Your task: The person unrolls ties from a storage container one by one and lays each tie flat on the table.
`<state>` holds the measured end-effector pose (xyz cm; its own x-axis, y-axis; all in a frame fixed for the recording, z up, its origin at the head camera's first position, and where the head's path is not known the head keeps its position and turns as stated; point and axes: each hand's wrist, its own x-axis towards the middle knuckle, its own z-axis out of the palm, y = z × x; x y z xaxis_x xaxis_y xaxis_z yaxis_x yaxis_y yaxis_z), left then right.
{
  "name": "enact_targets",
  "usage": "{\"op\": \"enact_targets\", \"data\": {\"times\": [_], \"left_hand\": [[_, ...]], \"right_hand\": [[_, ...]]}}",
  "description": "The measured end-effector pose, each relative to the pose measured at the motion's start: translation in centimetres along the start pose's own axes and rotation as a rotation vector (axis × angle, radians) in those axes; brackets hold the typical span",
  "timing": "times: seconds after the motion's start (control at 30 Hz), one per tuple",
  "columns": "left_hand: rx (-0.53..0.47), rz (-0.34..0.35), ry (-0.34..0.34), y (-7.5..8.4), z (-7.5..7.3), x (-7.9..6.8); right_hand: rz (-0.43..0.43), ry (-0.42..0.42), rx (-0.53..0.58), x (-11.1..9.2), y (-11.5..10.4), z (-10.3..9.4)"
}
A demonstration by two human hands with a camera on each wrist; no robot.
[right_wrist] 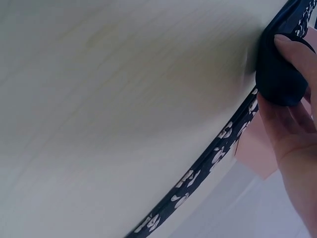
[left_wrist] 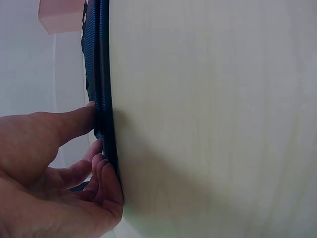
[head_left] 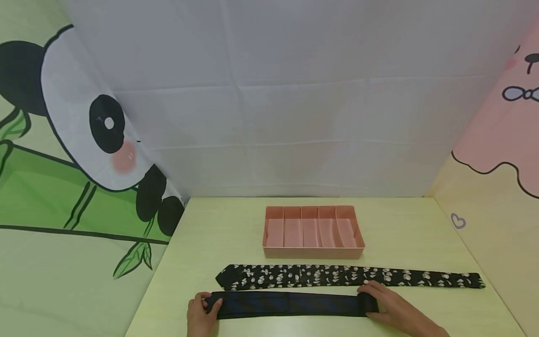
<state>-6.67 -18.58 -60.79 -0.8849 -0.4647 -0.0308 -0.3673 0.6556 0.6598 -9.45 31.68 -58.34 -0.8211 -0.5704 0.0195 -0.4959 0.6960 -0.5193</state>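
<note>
A dark navy necktie (head_left: 290,304) lies stretched sideways near the front of the table in the head view, folded in layers lengthwise. My left hand (head_left: 201,316) pinches its left end between thumb and fingers; the left wrist view shows the layered tie edge (left_wrist: 103,74) standing close along the tabletop. At the other end, my right hand (head_left: 391,306) grips a short rolled part, seen as a thick rounded roll (right_wrist: 280,74) in the right wrist view. Just behind it, a black necktie with a white print (head_left: 320,277) lies flat, its pointed end at the left.
Behind the two ties stands a pink box (head_left: 313,253) with several narrow compartments. The pale yellow table (head_left: 210,224) meets a white cloth backdrop (head_left: 294,168) at the back. Printed cloths hang at both sides, a panda on the left and a pink figure on the right.
</note>
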Motion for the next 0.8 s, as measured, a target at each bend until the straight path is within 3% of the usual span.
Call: {"op": "enact_targets", "data": {"times": [0.4, 0.7, 0.8], "left_hand": [[0.004, -0.020, 0.000, 0.1, 0.1, 0.0], [0.003, -0.038, -0.004, 0.4, -0.1, -0.1], [0.004, -0.041, -0.006, 0.6, -0.1, -0.3]], "right_hand": [[-0.088, 0.054, -0.011, -1.1, 1.2, -0.4], [-0.002, 0.027, -0.072, -1.6, 1.6, -1.1], [-0.014, 0.043, -0.094, -1.9, 1.9, -1.2]]}}
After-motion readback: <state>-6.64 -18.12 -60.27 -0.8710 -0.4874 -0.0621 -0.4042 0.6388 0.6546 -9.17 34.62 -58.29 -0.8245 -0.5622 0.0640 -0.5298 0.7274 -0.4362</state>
